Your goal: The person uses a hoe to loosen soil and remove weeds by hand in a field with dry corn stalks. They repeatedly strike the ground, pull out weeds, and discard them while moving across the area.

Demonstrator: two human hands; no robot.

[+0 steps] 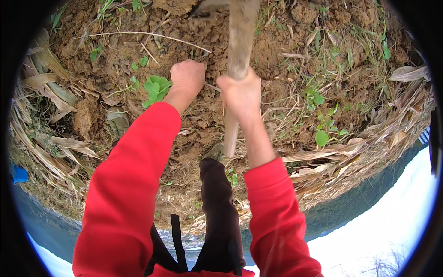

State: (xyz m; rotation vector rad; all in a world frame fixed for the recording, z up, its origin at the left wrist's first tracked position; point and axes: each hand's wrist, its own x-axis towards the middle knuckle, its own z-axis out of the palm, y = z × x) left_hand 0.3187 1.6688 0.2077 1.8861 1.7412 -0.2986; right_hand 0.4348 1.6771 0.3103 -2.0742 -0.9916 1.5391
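Observation:
My right hand (240, 93) is closed around a thick wooden handle (242, 38), whose lower end sticks out below my fist. The handle's far end runs up to the top edge, where a blurred part of the tool's head (211, 7) partly shows. To the left, my left hand (188, 75) is a fist held low over the brown soil. Broad green leaves (155, 90) stick out beside its wrist; whether the fingers grip their stem is hidden. A thin stalk (213, 87) shows between the two hands.
Clumpy soil (204, 114) with small weeds lies around my shoes (215, 151). Dry corn husks and stalks (349, 152) are heaped at the right, with more dry leaves (62, 145) at the left. A long dry stem (148, 33) lies ahead. A blue object (19, 173) stands far left.

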